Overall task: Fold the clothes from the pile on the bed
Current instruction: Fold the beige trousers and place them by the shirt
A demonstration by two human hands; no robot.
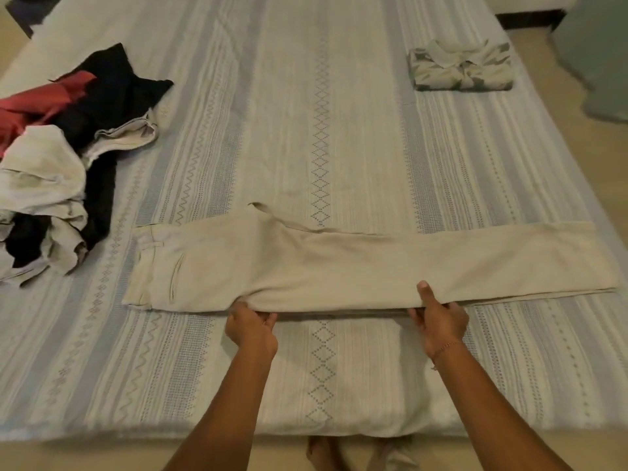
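Head view: trousers (pixel 356 263) lie across the near bed (pixel 323 385); left hand (pixel 252 329) and right hand (pixel 438 317) each pinch their near edge. Uneven lifting could skew the legs.

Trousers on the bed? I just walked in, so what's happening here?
A person is folding laundry. Beige trousers lie flat across the bed, legs stacked, and the left hand and right hand both pinch their near edge. An unfolded pile waits at the left; one folded shirt sits at the far right.
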